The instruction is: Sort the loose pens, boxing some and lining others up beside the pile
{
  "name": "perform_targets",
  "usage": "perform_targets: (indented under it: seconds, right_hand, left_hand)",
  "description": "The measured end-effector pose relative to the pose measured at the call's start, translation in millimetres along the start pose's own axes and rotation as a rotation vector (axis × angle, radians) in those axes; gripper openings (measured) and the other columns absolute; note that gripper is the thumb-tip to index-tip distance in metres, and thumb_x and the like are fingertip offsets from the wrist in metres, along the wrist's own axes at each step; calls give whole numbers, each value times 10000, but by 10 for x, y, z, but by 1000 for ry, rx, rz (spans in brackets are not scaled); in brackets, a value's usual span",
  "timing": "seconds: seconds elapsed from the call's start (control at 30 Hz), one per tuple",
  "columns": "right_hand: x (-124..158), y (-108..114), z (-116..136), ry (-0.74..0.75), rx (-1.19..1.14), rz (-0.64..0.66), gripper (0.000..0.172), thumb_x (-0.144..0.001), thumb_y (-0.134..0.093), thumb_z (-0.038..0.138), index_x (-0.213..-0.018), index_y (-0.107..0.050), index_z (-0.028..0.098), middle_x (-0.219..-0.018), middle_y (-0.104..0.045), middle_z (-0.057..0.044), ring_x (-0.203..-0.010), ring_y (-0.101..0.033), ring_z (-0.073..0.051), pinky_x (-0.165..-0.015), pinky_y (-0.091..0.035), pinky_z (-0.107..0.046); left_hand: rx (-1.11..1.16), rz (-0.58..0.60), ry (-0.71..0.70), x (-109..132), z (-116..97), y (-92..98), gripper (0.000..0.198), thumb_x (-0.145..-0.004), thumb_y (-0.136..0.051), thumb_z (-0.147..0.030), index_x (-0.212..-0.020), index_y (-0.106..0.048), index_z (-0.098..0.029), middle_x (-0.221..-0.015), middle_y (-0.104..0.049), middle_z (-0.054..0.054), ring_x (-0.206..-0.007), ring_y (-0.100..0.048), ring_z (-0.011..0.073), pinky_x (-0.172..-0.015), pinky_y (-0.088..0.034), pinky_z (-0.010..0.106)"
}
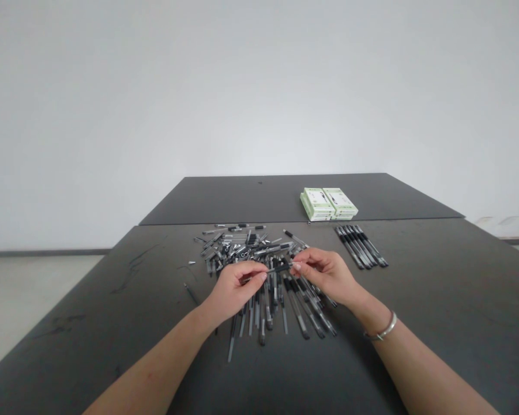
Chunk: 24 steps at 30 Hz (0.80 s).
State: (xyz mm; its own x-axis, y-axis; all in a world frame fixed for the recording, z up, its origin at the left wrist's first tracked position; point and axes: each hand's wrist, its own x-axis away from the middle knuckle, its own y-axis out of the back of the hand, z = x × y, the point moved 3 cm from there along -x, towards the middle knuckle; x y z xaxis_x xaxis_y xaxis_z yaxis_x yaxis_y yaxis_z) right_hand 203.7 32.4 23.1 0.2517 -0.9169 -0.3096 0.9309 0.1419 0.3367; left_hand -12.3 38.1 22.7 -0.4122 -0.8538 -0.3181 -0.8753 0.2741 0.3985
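Note:
Between my two hands a pen (279, 268) with a dark grip is held level above a pile of pen parts. My left hand (240, 285) pinches its left end between thumb and fingers. At the other end, my right hand (326, 274) has its fingertips closed around the tip; whether a small separate part is in them cannot be made out. Under and behind both hands lies the heap of loose pen parts (237, 248), with clear barrels, dark grips, caps and small silvery tips. Several pens with dark grips (305, 311) fan out toward me below my right hand.
Several pens (360, 246) lie side by side in a neat row on the right. Behind them, green-and-white boxes (328, 204) are stacked on the far table section. A single silvery tip (192, 263) lies left of the heap. The dark table (125, 323) meets a pale wall behind.

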Motion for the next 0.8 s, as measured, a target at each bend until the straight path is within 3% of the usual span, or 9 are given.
perform_targets:
  seconds: [0.17, 0.3, 0.37, 0.57, 0.73, 0.8]
  right_hand:
    - [-6, 6, 43, 47, 139, 64, 357, -944, -516, 376, -699, -655, 156, -664, -640, -32, -629, -573, -124, -617, -447, -250]
    - [2, 11, 41, 12, -12, 61, 210, -895, -599, 360, -962, -651, 168, -769, -688, -40, -687, -617, -141, -643, -481, -254]
    - [8, 17, 38, 14, -41, 23, 232, -846, -666, 327, -1016, -637, 171, -803, -699, -43, -698, -625, -142, -652, -490, -253]
    - [-2, 13, 23, 19, 12, 3, 181, -862, -648, 336, -871, -674, 157, -749, -700, -46, -680, -631, -140, -642, -490, -248]
    - [-15, 14, 79, 65, 133, 79, 340, -944, -522, 356, -710, -663, 154, -678, -662, -36, -651, -605, -127, -651, -468, -249]
    - [-11, 12, 79, 53, 115, 100, 348, -952, -503, 369, -733, -667, 155, -690, -668, -39, -661, -615, -132, -655, -475, -253]
  left_hand:
    - [-15, 17, -3, 7, -2, -9, 194, -849, -570, -229, -882, -734, -130, -796, -730, 60, -716, -654, 159, -665, -502, 243]
    - [-17, 4, 1, -3, -11, -6, 193, -844, -572, -224, -881, -738, -133, -814, -738, 63, -731, -664, 162, -682, -507, 244]
    - [-17, -1, 2, -9, -17, -3, 194, -842, -570, -223, -877, -739, -133, -814, -738, 64, -732, -666, 163, -681, -509, 244]
    - [-18, -4, -8, -7, -21, -1, 188, -841, -573, -222, -873, -735, -131, -804, -736, 63, -720, -662, 160, -670, -506, 241]
    - [-21, 7, -9, -2, -12, -5, 190, -843, -576, -232, -879, -734, -134, -793, -731, 60, -713, -655, 160, -652, -501, 240]
    - [-19, 9, -1, -2, -11, -5, 193, -844, -577, -240, -885, -734, -135, -799, -733, 61, -714, -656, 162, -652, -504, 242]
